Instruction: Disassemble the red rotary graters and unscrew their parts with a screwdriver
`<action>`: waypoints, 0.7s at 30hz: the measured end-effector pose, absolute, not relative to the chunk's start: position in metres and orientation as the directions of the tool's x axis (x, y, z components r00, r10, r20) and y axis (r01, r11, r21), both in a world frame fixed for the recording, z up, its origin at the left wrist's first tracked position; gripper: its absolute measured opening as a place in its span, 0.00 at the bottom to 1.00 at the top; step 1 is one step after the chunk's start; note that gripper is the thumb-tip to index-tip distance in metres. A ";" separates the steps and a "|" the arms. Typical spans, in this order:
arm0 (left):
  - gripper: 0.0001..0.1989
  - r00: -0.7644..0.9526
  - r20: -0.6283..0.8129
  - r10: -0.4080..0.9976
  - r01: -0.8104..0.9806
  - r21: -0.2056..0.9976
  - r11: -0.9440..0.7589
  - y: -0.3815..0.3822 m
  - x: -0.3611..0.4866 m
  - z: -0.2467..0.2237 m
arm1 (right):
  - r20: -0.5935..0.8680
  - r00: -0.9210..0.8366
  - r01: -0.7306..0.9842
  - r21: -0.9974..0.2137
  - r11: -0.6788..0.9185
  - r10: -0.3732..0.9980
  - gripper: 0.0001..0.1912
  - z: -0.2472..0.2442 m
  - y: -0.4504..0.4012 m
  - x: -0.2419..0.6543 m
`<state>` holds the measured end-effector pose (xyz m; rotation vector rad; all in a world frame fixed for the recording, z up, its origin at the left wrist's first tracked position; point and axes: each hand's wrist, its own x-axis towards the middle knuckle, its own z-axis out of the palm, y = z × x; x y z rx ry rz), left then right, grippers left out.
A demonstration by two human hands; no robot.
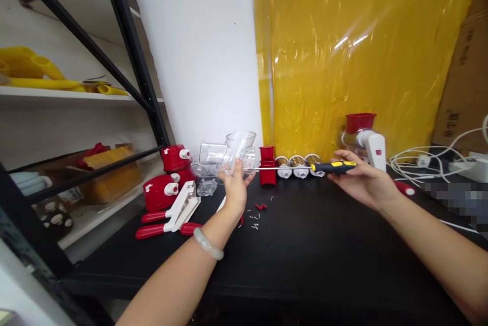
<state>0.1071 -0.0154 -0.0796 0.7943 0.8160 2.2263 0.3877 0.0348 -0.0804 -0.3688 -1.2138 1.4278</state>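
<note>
My left hand (235,186) grips a clear plastic housing (241,140) with a funnel-shaped top, above the black table (305,255). In my right hand (362,178) is a screwdriver (333,167) with a black and yellow handle, lying across the fingers. Its long thin shaft runs level to the left, and the tip reaches the clear housing near my left fingers; whether it touches a screw cannot be made out. Small screws (255,225) and a little red piece (261,207) lie on the table below.
Red bases (160,194) and white-and-red handles (183,209) sit at the left. Behind are red hoppers (268,173) and several metal drums (300,167). An assembled unit (375,148) and white cables (409,158) are at the right. A shelf rack (129,36) borders the left.
</note>
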 end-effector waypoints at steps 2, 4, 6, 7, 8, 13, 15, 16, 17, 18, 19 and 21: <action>0.28 -0.621 0.310 0.720 -0.350 0.712 -0.609 -0.015 0.107 -0.080 | 0.359 -0.273 -0.547 -0.821 0.163 0.892 0.11 -0.079 0.033 0.386; 0.28 -0.624 0.305 0.720 -0.350 0.715 -0.606 -0.015 0.107 -0.081 | 0.282 -0.231 -0.460 -0.875 0.150 0.931 0.17 -0.080 0.034 0.383; 0.29 -0.618 0.311 0.722 -0.349 0.714 -0.607 -0.014 0.105 -0.082 | 0.240 -0.204 -0.328 -0.930 0.165 0.949 0.22 -0.083 0.036 0.379; 0.29 -0.615 0.316 0.723 -0.351 0.711 -0.609 -0.014 0.104 -0.082 | 0.253 -0.199 -0.288 -0.938 0.190 0.947 0.20 -0.085 0.037 0.379; 0.28 -0.613 0.320 0.722 -0.353 0.707 -0.613 -0.013 0.104 -0.082 | 0.282 -0.204 -0.282 -0.934 0.220 0.937 0.17 -0.086 0.038 0.378; 0.26 -0.628 0.323 0.708 -0.344 0.700 -0.625 -0.012 0.102 -0.081 | 0.377 -0.267 -0.557 -0.811 0.177 0.887 0.17 -0.080 0.032 0.384; 0.26 -0.620 0.324 0.715 -0.343 0.707 -0.618 -0.012 0.103 -0.081 | 0.348 -0.277 -0.607 -0.786 0.118 0.896 0.15 -0.077 0.029 0.385; 0.27 -0.614 0.324 0.720 -0.341 0.713 -0.612 -0.013 0.103 -0.081 | 0.313 -0.273 -0.594 -0.798 0.097 0.909 0.12 -0.077 0.029 0.384; 0.27 -0.609 0.325 0.723 -0.337 0.720 -0.607 -0.013 0.103 -0.082 | 0.269 -0.264 -0.548 -0.832 0.085 0.926 0.12 -0.078 0.030 0.383; 0.28 -0.608 0.325 0.725 -0.332 0.725 -0.604 -0.013 0.104 -0.082 | 0.219 -0.248 -0.465 -0.882 0.083 0.944 0.17 -0.080 0.032 0.381; 0.28 -0.606 0.324 0.726 -0.330 0.728 -0.601 -0.013 0.104 -0.082 | 0.176 -0.224 -0.353 -0.931 0.089 0.959 0.22 -0.083 0.034 0.379; 0.29 -0.608 0.323 0.726 -0.334 0.725 -0.602 -0.014 0.103 -0.081 | 0.150 -0.184 -0.143 -0.982 0.124 0.971 0.25 -0.089 0.040 0.376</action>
